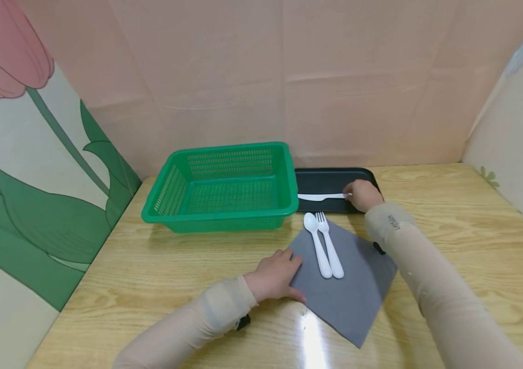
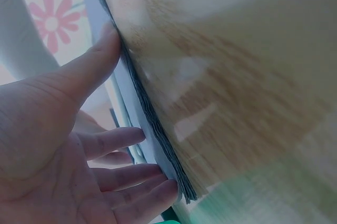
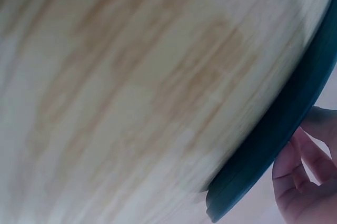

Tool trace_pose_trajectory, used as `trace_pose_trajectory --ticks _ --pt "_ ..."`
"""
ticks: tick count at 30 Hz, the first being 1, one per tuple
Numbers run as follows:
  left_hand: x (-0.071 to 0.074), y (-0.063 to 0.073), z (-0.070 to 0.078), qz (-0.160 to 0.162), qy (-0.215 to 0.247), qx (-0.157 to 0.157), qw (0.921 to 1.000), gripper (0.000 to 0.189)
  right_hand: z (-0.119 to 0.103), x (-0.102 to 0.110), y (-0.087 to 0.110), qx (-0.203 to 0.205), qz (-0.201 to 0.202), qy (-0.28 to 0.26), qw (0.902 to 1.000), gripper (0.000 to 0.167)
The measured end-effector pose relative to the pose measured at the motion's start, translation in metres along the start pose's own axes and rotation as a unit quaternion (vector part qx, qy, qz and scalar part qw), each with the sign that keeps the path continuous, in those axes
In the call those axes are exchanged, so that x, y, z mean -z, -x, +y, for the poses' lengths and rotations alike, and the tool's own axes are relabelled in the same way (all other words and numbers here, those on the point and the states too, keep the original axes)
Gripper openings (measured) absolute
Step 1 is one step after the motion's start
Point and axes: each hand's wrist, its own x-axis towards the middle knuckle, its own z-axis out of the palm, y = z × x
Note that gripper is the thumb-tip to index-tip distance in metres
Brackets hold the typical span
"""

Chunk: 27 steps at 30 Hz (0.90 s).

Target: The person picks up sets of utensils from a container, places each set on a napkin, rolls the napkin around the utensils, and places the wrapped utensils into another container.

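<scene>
In the head view, my right hand is over the black tray and pinches the handle end of a white plastic knife. The knife's blade points left, toward the basket. My left hand rests at the left edge of a grey folded napkin, fingers spread. Seen from the left wrist, its thumb and fingertips touch the edge of the layered napkin. A white spoon and a white fork lie side by side on the napkin. The right wrist view catches the tray's rim beside the hand, the knife hidden.
A green plastic basket stands left of the tray and overlaps its left end in view. The wooden table reaches back to a pink-covered wall. A wall with a printed flower stands at the left.
</scene>
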Motion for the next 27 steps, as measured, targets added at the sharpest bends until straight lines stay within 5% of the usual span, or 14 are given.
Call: trace_pose_trajectory --ticks 11,27 --pt "0.0001 0.0000 0.0003 -0.002 0.003 0.002 1.0000 0.068 -0.0018 0.0029 0.0020 0.048 0.001 0.038 0.9981 0.019" --pt "0.0003 0.0004 -0.0003 0.009 0.006 -0.005 0.9999 0.068 -0.0009 0.0076 -0.0010 0.029 0.010 0.017 0.9994 0.016"
